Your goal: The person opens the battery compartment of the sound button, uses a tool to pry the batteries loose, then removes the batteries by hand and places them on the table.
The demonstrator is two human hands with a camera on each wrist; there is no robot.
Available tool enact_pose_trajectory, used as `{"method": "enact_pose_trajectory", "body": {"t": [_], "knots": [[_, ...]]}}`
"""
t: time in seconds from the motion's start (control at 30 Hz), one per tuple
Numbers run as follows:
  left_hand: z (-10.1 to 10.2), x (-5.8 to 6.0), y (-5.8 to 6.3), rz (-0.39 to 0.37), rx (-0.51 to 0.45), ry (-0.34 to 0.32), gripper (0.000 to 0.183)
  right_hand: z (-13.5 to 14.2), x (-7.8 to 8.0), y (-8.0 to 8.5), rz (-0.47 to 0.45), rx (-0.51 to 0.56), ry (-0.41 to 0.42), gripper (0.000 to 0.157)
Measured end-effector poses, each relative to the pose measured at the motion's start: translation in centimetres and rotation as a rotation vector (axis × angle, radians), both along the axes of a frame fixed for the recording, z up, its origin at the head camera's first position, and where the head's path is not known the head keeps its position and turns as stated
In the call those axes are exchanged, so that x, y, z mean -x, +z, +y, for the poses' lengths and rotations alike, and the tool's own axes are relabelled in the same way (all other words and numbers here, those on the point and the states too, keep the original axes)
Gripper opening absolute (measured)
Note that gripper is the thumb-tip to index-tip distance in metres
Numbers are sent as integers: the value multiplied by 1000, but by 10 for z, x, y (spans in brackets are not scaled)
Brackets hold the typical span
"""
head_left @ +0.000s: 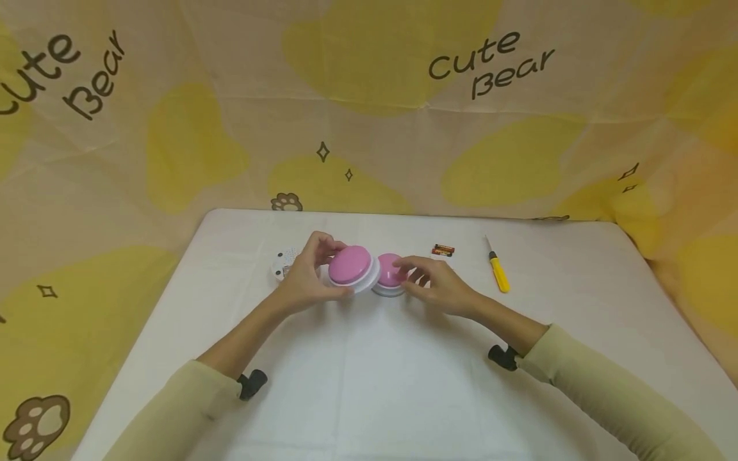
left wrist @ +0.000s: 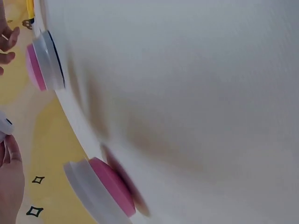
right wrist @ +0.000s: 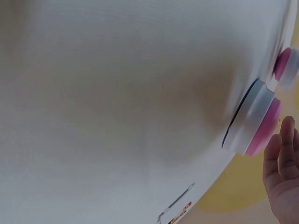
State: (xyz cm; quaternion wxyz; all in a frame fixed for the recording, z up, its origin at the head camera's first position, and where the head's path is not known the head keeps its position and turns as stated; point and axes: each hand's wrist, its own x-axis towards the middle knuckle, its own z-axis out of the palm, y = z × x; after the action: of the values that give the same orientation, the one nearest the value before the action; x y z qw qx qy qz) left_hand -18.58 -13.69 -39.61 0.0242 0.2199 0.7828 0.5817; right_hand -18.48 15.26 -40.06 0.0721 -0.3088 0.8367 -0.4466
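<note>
My left hand (head_left: 305, 275) grips a round push button (head_left: 350, 266) with a pink dome and white base, tilted above the table. In the left wrist view only a white edge of it shows. A second pink push button (head_left: 389, 270) stands upright on the table, partly behind the held one. My right hand (head_left: 441, 286) hovers at its dome with loosely bent fingers apart from it. Left of my left hand, a third push button (head_left: 281, 261) lies dome down, its white underside with black feet upward; the left wrist view shows its pink dome (left wrist: 113, 186) against the table.
Two small batteries (head_left: 442, 250) lie beyond my right hand. A screwdriver with a yellow handle (head_left: 499, 274) lies further right on the white table (head_left: 398, 384). A patterned yellow cloth (head_left: 369, 83) hangs behind the table's far edge.
</note>
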Motion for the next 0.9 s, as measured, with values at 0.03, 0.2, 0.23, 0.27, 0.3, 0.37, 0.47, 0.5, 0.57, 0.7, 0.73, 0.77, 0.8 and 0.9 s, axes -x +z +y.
{"method": "enact_pose_trajectory", "body": {"t": [0.03,0.2,0.23,0.27,0.3,0.37,0.47,0.5,0.57,0.7,0.73,0.77,0.8,0.9], "knots": [[1,-1,1,-14,-27,-11,72,0,0,0,-2,-2,3,40],[6,-7,5,-107,-142,-64,68,-2,-2,1,-10,-8,16,37],[7,-8,6,-127,-157,-76,67,-2,-3,1,-10,-6,17,37],[7,-9,6,-153,-170,-86,66,-3,-3,1,-9,1,20,36],[8,-9,6,-180,-182,-96,66,-3,-4,1,-9,7,25,37],[9,-10,5,-237,-199,-113,66,-3,-5,1,-9,12,35,36],[10,-12,1,-310,-231,-136,68,-4,-6,0,-7,13,54,36],[10,-12,1,-322,-241,-144,69,-4,-6,0,-7,7,56,36],[11,-13,0,-334,-246,-155,73,-4,-6,0,-8,-4,57,36],[14,-15,0,-309,-220,-197,81,-4,-6,-1,-15,-23,57,37],[15,-15,0,-304,-209,-208,81,-4,-6,-1,-18,-27,58,37],[15,-15,0,-296,-196,-219,82,-4,-7,-1,-23,-26,61,38],[16,-16,0,-289,-187,-230,81,-4,-7,-1,-28,-27,63,38],[17,-17,-1,-268,-161,-240,78,-5,-8,-1,-50,-18,69,38]]}}
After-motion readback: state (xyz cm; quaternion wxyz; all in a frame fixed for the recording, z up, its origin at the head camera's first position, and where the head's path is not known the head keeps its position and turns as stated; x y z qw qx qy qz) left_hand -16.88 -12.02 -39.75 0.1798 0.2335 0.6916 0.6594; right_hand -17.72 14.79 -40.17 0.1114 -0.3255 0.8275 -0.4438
